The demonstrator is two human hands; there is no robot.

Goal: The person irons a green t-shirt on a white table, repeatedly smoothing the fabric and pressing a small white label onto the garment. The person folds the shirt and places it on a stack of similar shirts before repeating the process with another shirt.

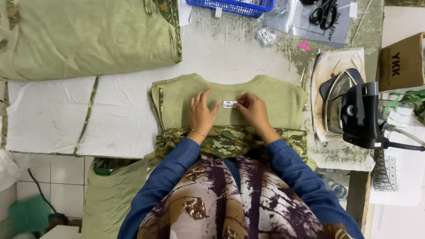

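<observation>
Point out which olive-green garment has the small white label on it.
It is the folded olive shirt in the middle, under both hands: the white label lies between the left hand and right hand. The olive pile at upper left carries none.

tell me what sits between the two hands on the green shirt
In the head view, a small white label lies on the olive shirt between the left hand and the right hand; both touch it.
</observation>
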